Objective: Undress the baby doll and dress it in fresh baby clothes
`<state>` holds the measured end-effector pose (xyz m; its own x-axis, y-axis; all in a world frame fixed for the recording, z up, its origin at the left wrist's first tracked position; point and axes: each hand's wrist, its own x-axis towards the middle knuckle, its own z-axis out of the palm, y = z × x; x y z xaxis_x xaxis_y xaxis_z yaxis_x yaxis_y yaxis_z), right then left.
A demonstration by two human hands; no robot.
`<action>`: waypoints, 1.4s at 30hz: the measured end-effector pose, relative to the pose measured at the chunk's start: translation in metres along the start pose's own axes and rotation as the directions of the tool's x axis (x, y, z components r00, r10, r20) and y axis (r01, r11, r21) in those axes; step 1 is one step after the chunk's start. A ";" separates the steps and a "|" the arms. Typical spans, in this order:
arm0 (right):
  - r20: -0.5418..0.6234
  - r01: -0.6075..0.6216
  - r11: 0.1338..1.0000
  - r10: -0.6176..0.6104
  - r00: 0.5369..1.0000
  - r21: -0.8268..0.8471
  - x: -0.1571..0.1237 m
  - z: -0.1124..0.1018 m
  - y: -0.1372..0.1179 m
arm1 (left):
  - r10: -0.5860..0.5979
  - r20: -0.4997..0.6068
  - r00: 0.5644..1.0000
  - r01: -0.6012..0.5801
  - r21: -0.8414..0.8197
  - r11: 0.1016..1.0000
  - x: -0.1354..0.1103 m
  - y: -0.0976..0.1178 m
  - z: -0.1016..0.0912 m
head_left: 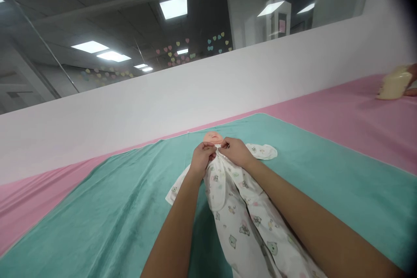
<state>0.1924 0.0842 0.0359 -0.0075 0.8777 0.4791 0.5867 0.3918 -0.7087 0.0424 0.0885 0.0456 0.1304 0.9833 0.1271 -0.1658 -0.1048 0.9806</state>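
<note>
A baby doll (213, 136) lies on its back on a teal blanket (137, 208), its head toward the wall. White baby clothes (234, 217) printed with small animals cover its body, sleeves spread to both sides and legs stretching toward me. At the neckline, my left hand (203, 156) pinches the collar fabric. Just beside it my right hand (235, 151) pinches the other side of the same collar, the fingertips of both hands almost meeting. Whatever small fastening lies between the fingers is too small to make out.
Pink cloth (352, 117) shows around the teal blanket. At the far right another person's hand (412, 80) holds a cream-coloured bottle (394, 83). A white wall (146, 108) with windows above stands behind the doll.
</note>
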 end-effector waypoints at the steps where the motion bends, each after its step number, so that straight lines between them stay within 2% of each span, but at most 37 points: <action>1: -0.003 0.010 1.000 -0.010 1.000 -0.019 -0.001 0.000 0.000 | 0.003 0.000 1.000 -0.003 0.002 1.000 0.000 0.000 0.000; 6: -0.015 0.115 0.989 -0.117 0.993 -0.098 -0.002 -0.002 -0.002 | 0.019 -0.003 1.000 -0.019 0.009 1.000 0.001 -0.002 0.001; 10: -0.003 0.169 0.982 -0.170 0.986 -0.081 -0.001 -0.002 -0.001 | 0.036 -0.021 0.999 -0.035 0.025 0.999 0.000 -0.002 0.002; 15: 0.024 0.161 0.987 -0.161 0.987 -0.016 0.000 -0.001 0.001 | 0.049 -0.025 0.998 -0.047 0.067 0.997 0.000 -0.001 0.003; 24: 0.036 0.062 0.994 -0.066 0.997 0.094 0.001 0.000 0.005 | 0.091 -0.073 0.993 -0.073 0.219 0.973 -0.001 0.001 0.007; 28: 0.058 0.016 0.984 -0.027 0.998 0.179 0.000 0.001 0.008 | 0.161 -0.125 0.979 -0.113 0.326 0.939 -0.002 0.000 0.011; 32: 0.120 0.063 0.974 -0.091 0.989 0.218 -0.018 -0.008 0.012 | 0.277 -0.189 0.942 -0.171 0.439 0.882 -0.018 -0.008 0.011; 34: 0.135 0.078 0.971 -0.111 0.985 0.225 -0.031 -0.014 0.011 | 0.359 -0.158 0.920 -0.235 0.512 0.826 -0.032 -0.015 0.009; 37: 0.086 0.078 0.979 -0.096 0.992 0.188 -0.047 -0.021 0.002 | 0.444 -0.009 0.896 -0.368 0.544 0.754 -0.051 -0.022 0.003; 39: 0.069 0.084 0.991 -0.091 0.993 0.106 -0.053 -0.023 -0.007 | 0.466 0.041 0.884 -0.419 0.515 0.748 -0.057 -0.025 0.001; 42: 0.104 0.069 0.998 -0.067 0.992 -0.014 -0.057 -0.022 -0.020 | 0.478 0.058 0.876 -0.438 0.509 0.741 -0.059 -0.026 -0.001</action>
<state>0.1984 0.0207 0.0345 -0.1312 0.8735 0.4688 0.5964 0.4473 -0.6665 0.0380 0.0337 0.0121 0.0912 0.8030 0.5890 0.3180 -0.5840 0.7469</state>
